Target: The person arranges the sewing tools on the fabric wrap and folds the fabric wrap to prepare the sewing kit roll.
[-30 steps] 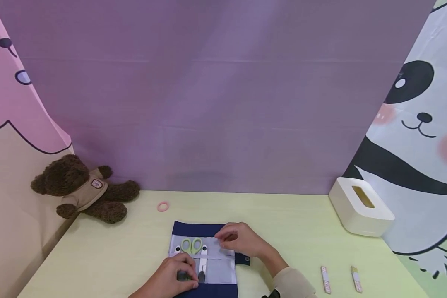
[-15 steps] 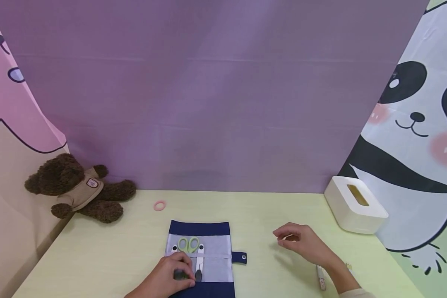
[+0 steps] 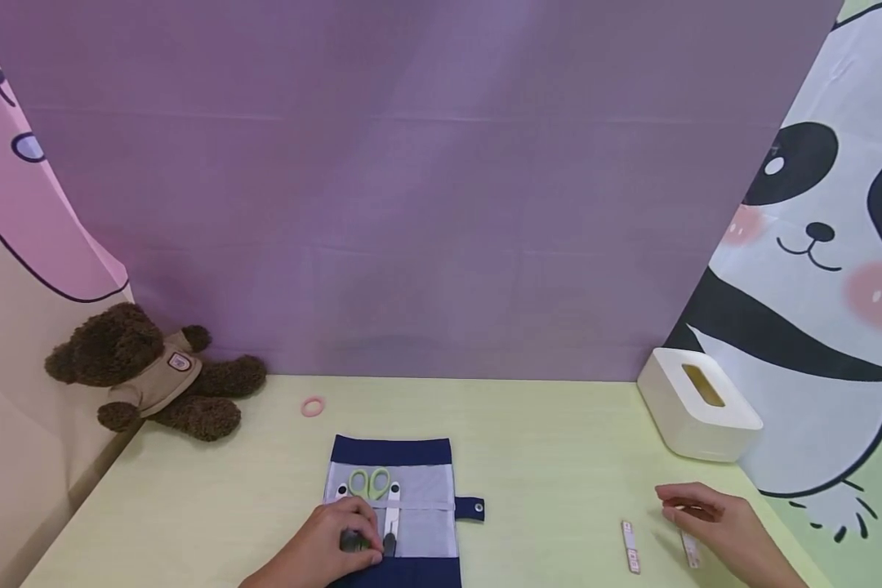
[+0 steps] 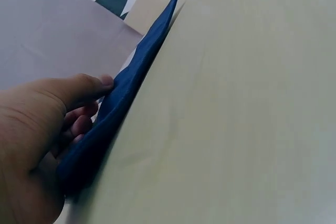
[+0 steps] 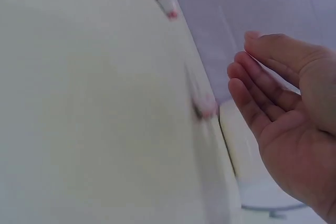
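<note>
A navy fabric tool pouch lies unfolded, its pale grey lining facing up. Green-handled scissors and a slim white tool with a black tip sit in it. My left hand pinches the edge of the lower navy flap, covering part of the contents; the left wrist view shows its thumb on the navy fabric. At the right, my right hand hovers with relaxed fingers and nothing in them. Beneath its fingertips lies a slim pale strip with pink markings; a similar strip lies to its left.
A pink ring lies behind the pouch. A brown teddy bear leans at the back left, and a white tissue box stands at the back right. The pouch's snap strap sticks out rightward.
My right hand has left the pouch and moved right, to above the farther strip. The left hand has stayed at the flap. The head view has shifted slightly.
</note>
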A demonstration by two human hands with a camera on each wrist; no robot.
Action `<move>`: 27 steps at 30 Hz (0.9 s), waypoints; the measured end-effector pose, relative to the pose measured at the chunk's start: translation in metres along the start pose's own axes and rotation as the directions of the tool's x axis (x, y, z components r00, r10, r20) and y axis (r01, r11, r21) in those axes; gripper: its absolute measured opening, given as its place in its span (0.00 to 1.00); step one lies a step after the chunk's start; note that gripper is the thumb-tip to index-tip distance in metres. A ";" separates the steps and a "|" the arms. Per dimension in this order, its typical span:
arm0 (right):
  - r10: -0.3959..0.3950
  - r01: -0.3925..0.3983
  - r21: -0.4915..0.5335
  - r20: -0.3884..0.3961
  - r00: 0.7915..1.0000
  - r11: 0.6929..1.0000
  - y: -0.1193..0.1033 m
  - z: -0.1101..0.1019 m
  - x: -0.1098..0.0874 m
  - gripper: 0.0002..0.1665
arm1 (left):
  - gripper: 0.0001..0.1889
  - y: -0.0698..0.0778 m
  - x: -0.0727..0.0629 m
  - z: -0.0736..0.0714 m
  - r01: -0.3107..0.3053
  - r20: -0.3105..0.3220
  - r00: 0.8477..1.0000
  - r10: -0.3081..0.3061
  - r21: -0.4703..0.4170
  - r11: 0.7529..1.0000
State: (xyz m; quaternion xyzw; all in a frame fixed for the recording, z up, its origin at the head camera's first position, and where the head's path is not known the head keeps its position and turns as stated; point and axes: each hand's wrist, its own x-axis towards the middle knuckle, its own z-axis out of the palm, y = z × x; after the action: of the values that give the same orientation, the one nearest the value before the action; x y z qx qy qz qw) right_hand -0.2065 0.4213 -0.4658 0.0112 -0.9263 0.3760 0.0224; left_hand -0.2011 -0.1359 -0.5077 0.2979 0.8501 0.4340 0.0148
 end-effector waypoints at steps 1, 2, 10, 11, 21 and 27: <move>0.048 -0.048 -0.020 0.005 0.999 0.999 0.007 -0.004 -0.003 0.24 | 0.02 -0.001 0.001 0.000 -0.004 0.001 1.000 0.004 0.002 1.000; 0.095 -0.095 -0.035 0.005 0.995 0.995 0.014 -0.008 -0.005 0.26 | 0.02 -0.001 0.003 -0.001 -0.009 -0.002 1.000 0.009 0.002 1.000; 0.309 -0.309 -0.006 0.041 0.950 0.951 0.049 -0.027 -0.010 0.42 | 0.02 -0.001 0.028 0.001 0.028 -0.090 0.996 -0.026 0.027 0.999; 0.321 -0.321 -0.001 0.047 0.946 0.947 0.051 -0.026 -0.010 0.43 | 0.03 0.000 0.032 0.002 0.035 -0.101 0.994 -0.031 0.036 0.999; 0.281 -0.280 -0.030 0.041 0.959 0.959 0.053 -0.018 -0.012 0.38 | 0.03 -0.004 0.048 0.011 0.070 -0.163 0.985 -0.049 0.129 0.989; 0.252 -0.250 -0.077 0.024 0.967 0.965 0.052 -0.015 -0.014 0.38 | 0.02 -0.004 0.050 0.015 0.038 -0.164 0.986 -0.016 0.134 0.990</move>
State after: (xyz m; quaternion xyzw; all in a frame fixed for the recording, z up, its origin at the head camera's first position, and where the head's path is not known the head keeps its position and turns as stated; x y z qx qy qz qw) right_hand -0.1943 0.4693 -0.4916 -0.1009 -0.9336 0.3414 -0.0404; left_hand -0.2395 -0.1010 -0.5079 0.2502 0.8801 0.3976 -0.0693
